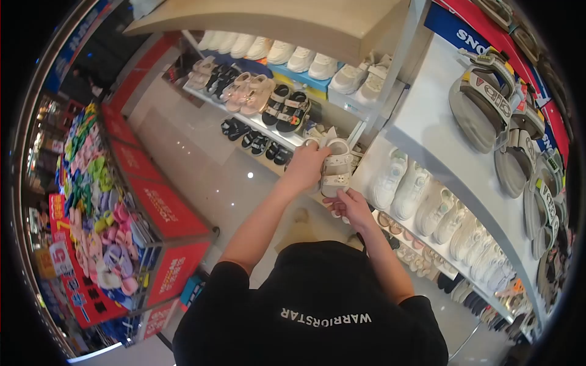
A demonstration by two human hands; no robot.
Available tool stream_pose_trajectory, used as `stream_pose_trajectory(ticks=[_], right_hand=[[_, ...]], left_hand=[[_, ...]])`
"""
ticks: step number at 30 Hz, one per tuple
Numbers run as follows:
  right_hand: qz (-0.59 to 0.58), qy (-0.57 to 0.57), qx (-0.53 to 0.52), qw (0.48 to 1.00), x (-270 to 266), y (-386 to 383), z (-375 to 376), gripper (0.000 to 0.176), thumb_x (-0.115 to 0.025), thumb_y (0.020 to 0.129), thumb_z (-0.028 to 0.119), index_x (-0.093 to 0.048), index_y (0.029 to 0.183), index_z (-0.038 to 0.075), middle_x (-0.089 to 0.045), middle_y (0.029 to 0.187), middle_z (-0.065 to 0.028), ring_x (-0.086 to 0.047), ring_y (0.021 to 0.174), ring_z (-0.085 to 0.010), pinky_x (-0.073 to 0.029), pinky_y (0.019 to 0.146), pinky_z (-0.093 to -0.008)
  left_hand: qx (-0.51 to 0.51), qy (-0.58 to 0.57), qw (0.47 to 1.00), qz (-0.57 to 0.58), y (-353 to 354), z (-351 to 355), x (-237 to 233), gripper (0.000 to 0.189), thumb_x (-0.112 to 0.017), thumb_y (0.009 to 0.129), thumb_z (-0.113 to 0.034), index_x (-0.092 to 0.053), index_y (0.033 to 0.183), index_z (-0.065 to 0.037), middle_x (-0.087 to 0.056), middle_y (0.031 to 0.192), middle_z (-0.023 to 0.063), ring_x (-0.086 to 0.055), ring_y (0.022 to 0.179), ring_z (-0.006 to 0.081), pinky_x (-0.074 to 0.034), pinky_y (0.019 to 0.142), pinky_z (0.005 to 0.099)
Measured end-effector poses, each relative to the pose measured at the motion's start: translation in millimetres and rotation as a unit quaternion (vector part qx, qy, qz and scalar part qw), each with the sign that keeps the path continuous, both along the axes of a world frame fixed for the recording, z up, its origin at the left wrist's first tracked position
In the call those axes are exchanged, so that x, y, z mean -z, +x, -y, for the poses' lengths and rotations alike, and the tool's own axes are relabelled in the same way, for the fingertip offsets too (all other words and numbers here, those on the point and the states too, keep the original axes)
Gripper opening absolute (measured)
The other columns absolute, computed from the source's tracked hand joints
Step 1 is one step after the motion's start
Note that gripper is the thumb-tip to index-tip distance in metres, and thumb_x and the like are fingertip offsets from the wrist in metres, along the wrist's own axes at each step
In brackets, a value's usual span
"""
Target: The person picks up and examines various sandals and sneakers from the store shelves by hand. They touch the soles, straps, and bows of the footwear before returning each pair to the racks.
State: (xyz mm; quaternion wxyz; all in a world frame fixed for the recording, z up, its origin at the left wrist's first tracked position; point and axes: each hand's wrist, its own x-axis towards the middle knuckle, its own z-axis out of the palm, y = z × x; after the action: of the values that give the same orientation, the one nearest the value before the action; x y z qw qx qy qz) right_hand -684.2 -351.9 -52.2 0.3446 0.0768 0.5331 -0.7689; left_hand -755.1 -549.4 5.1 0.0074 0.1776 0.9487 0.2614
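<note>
A pale, cream-white sandal (pixel 336 171) with straps and small decorations is held over the lower shelf, beside the metal upright. My left hand (pixel 307 166) is closed on its upper left side, near the strap opening. At the lower end, the fingers of my right hand (pixel 349 206) pinch the sandal's edge. Just behind it, another light-coloured sandal (pixel 356 160) shows in part. Black sandals with white straps (pixel 287 110) stand on the shelf to the upper left of my hands.
White sneakers (pixel 403 186) line the shelf on the right, below a protruding white shelf (pixel 452 131) with grey sandals (pixel 482 110). A wooden shelf edge (pixel 293 24) overhangs the top. On the left stands a red display bin (pixel 152 207) heaped with colourful clogs (pixel 101 226).
</note>
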Motion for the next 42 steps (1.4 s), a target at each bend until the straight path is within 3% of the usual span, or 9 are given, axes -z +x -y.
stream_pose_trajectory(ticks=[7, 10, 14, 17, 20, 33, 35, 38, 42], right_hand=[[0.063, -0.008, 0.231, 0.971, 44, -76, 74, 0.033, -0.045, 0.106, 0.031, -0.055, 0.123, 0.004, -0.072, 0.112, -0.0128, -0.066, 0.086, -0.0148, -0.049, 0.071, -0.0274], [0.069, 0.009, 0.271, 0.96, 54, -94, 81, 0.034, -0.045, 0.106, 0.03, -0.055, 0.123, 0.003, -0.072, 0.112, -0.0135, -0.067, 0.087, -0.0161, -0.05, 0.07, -0.0281], [0.093, 0.05, 0.23, 0.967, 46, -102, 74, 0.034, -0.045, 0.106, 0.03, -0.056, 0.121, 0.001, -0.073, 0.109, -0.0157, -0.068, 0.086, -0.0178, -0.051, 0.067, -0.0282], [0.104, 0.074, 0.194, 0.973, 47, -109, 69, 0.034, -0.045, 0.106, 0.03, -0.058, 0.118, 0.0, -0.073, 0.106, -0.0174, -0.069, 0.082, -0.0178, -0.052, 0.067, -0.0285], [0.108, 0.101, 0.181, 0.972, 50, -117, 77, 0.035, -0.046, 0.105, 0.03, -0.058, 0.116, -0.001, -0.074, 0.102, -0.0178, -0.07, 0.077, -0.0182, -0.052, 0.063, -0.0283], [0.035, 0.309, 0.167, 0.936, 57, -119, 79, 0.041, -0.051, 0.1, 0.033, -0.065, 0.092, -0.005, -0.069, 0.072, -0.0133, -0.066, 0.056, -0.0173, -0.047, 0.044, -0.0309], [0.043, 0.324, 0.195, 0.925, 42, -105, 83, 0.043, -0.054, 0.099, 0.035, -0.067, 0.093, -0.005, -0.07, 0.07, -0.0112, -0.067, 0.057, -0.0179, -0.05, 0.049, -0.0322], [-0.132, 0.341, 0.023, 0.93, 25, -68, 72, 0.042, -0.06, 0.097, 0.036, -0.067, 0.106, -0.005, -0.072, 0.082, -0.011, -0.07, 0.071, -0.0185, -0.055, 0.065, -0.0307], [-0.273, 0.289, -0.039, 0.917, -103, 1, 23, 0.035, -0.067, 0.094, 0.03, -0.065, 0.115, 0.001, -0.073, 0.095, -0.0087, -0.071, 0.083, -0.0164, -0.054, 0.073, -0.0307]], left_hand=[[0.161, -0.042, 0.983, -0.075, -127, 12, 41, 0.048, -0.072, 0.068, 0.003, -0.067, 0.113, -0.013, -0.059, 0.101, 0.0157, -0.06, 0.103, 0.0379, -0.042, 0.096, 0.047], [0.197, -0.065, 0.977, -0.043, -149, 10, 52, 0.059, -0.071, 0.069, 0.001, -0.066, 0.124, -0.019, -0.059, 0.113, 0.018, -0.057, 0.113, 0.0386, -0.04, 0.1, 0.049], [0.172, -0.006, 0.976, -0.135, -141, 20, 66, 0.061, -0.068, 0.073, -0.002, -0.06, 0.132, -0.018, -0.052, 0.127, 0.0231, -0.05, 0.121, 0.0419, -0.041, 0.101, 0.0511], [0.135, 0.033, 0.976, -0.169, -127, 30, 76, 0.062, -0.068, 0.079, -0.012, -0.052, 0.138, -0.005, -0.043, 0.137, 0.0311, -0.044, 0.127, 0.0466, -0.04, 0.1, 0.0558], [0.13, 0.015, 0.985, -0.111, -122, 39, 84, 0.074, -0.068, 0.083, -0.017, -0.034, 0.143, 0.007, -0.028, 0.151, 0.033, -0.025, 0.143, 0.0501, -0.032, 0.113, 0.0568], [0.14, 0.04, 0.982, -0.121, -127, 38, 102, 0.075, -0.066, 0.085, -0.022, -0.032, 0.141, 0.016, -0.025, 0.15, 0.0404, -0.022, 0.142, 0.0552, -0.024, 0.118, 0.0552], [0.134, 0.047, 0.983, -0.116, -129, 39, 107, 0.075, -0.067, 0.085, -0.021, -0.032, 0.141, 0.016, -0.024, 0.151, 0.0403, -0.021, 0.142, 0.0556, -0.023, 0.118, 0.0556], [0.141, 0.075, 0.981, -0.11, -123, 42, 89, 0.075, -0.068, 0.085, -0.018, -0.031, 0.143, 0.015, -0.02, 0.153, 0.04, -0.02, 0.143, 0.0563, -0.023, 0.118, 0.0547], [0.145, 0.154, 0.974, -0.074, -95, 47, 52, 0.073, -0.068, 0.085, -0.01, -0.032, 0.146, 0.009, -0.019, 0.155, 0.0371, -0.022, 0.144, 0.0525, -0.026, 0.116, 0.0532]])
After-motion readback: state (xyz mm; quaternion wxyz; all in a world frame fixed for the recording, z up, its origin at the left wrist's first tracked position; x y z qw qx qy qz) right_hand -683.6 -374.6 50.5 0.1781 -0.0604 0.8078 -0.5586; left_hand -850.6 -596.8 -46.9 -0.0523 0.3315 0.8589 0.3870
